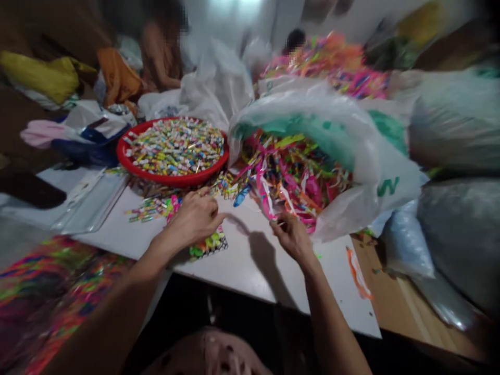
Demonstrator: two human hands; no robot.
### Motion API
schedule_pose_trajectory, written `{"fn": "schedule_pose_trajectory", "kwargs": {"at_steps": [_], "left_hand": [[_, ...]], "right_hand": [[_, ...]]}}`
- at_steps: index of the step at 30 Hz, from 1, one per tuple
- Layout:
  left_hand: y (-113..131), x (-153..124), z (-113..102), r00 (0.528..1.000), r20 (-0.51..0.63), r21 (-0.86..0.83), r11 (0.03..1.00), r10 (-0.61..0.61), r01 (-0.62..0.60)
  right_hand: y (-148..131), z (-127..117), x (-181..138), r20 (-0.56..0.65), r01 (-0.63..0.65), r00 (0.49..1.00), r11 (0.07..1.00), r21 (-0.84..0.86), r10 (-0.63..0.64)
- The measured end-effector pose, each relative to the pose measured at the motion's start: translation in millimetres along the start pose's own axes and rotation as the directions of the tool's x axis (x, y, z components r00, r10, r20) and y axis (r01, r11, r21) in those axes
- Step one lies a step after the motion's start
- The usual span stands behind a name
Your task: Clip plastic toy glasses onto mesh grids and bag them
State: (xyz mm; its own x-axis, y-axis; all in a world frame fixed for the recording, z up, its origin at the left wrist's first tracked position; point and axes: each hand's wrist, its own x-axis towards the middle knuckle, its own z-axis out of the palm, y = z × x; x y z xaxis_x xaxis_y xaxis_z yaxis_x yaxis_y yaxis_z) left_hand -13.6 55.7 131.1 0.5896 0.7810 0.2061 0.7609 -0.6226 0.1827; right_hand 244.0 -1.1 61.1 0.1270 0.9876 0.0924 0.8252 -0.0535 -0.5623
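Pink dark-spotted garment (207, 354) was nearest the lens, bottom centre, below the near edge of the white tabletop (242, 271). Right hand (292, 237): narrow, fingertips pinched on the lower end of a pink-and-white strip (265, 192). That strip ran up into the mouth of a translucent plastic sack (390, 156), green lettering on its side. Sack lay on the table, mouth towards the wearer, with a tangled heap of multicoloured strips (289, 177) inside and spilling out at the front.

Left hand (197, 216): fingers curled, palm down, ring on one finger. Grip hidden, couldn't tell if it held anything. Yellow-green bits (209, 244) sat just below it on a black-and-white patterned piece (222, 244), both on the table near the front edge.

Red basin (172, 180) stood behind the left hand, full of small multicoloured pieces (175, 146). More loose pieces (146, 211) lay in front of it. Clear plastic sleeves (94, 203) were to the left, an orange strip (357, 273) on the far right of the tabletop. Beyond: filled bags (457, 229) at right, a bright heap (332, 62) behind the sack, a seated co-worker (160, 57) behind the basin.
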Motion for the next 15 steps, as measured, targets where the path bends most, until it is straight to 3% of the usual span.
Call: {"fn": "schedule_pose_trajectory", "kwargs": {"at_steps": [2, 3, 5, 7, 10, 12, 15], "left_hand": [[1.8, 2.5, -1.7, 1.0, 0.021, 0.019, 1.0, -0.009, 0.009], [3.1, 2.9, -2.8, 0.999, 0.033, 0.03, 0.999, -0.017, 0.016], [5.8, 2.0, -5.2, 0.998, 0.051, 0.043, 0.999, -0.027, 0.025], [7.9, 0.1, -7.2, 0.999, 0.048, 0.045, 0.999, -0.02, 0.017], [8.2, -0.9, -8.0, 1.0, 0.03, 0.045, 0.999, -0.004, 0.003], [7.0, 0.5, -7.0, 0.999, 0.034, 0.039, 0.999, -0.011, 0.009], [8.1, 2.4, -4.3, 0.999, 0.033, 0.016, 0.999, -0.036, 0.035]], "right_hand": [[-13.4, 45.2, -28.7, 0.089, 0.052, 0.992, 0.944, 0.327, -0.086], [-20.1, 65.8, -40.3, 0.094, 0.063, 0.989, 0.911, 0.407, -0.11], [-29.7, 96.3, -54.8, 0.07, 0.073, 0.99, 0.871, 0.486, -0.122], [-33.8, 109.1, -58.1, 0.007, 0.104, 0.992, 0.865, 0.491, -0.123], [-38.1, 103.2, -52.2, 0.024, 0.188, 0.978, 0.917, 0.351, -0.209], [-47.1, 93.9, -46.5, 0.174, 0.223, 0.951, 0.958, 0.18, -0.254], [-74.4, 84.1, -36.5, 0.39, 0.198, 0.909, 0.975, -0.104, -0.143]]}}
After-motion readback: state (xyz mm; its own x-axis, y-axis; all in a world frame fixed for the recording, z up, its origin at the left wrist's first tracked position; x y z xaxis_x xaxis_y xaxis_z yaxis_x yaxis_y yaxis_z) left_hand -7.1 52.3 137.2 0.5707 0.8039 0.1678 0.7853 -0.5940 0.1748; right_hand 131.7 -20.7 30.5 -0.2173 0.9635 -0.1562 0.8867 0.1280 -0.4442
